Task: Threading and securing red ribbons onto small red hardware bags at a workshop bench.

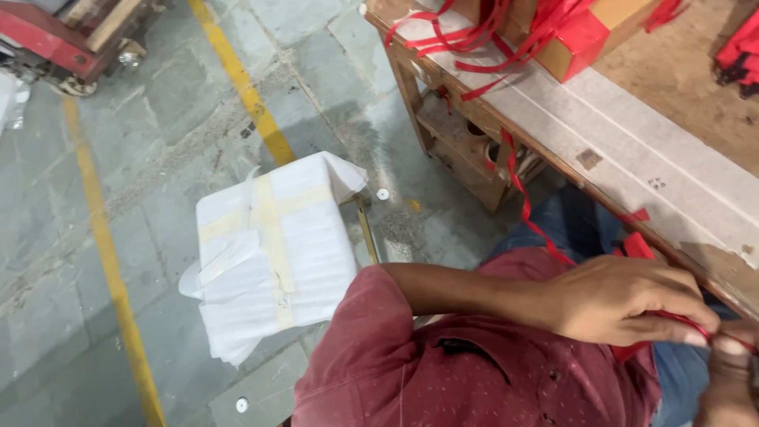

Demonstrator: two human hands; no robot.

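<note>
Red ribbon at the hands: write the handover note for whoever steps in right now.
Left hand: fingers pinched on the red ribbon near the lap, below the workbench edge.
Right hand: only partly in view at the frame's corner, meeting the left at the same ribbon; its grip cannot be made out.
The ribbon trails up over the bench edge towards a cardboard box draped with more red ribbon.
A white wrapped bundle taped with a cross sits on a stool to the left, untouched.
Done or left: cannot be judged from this view.
</note>
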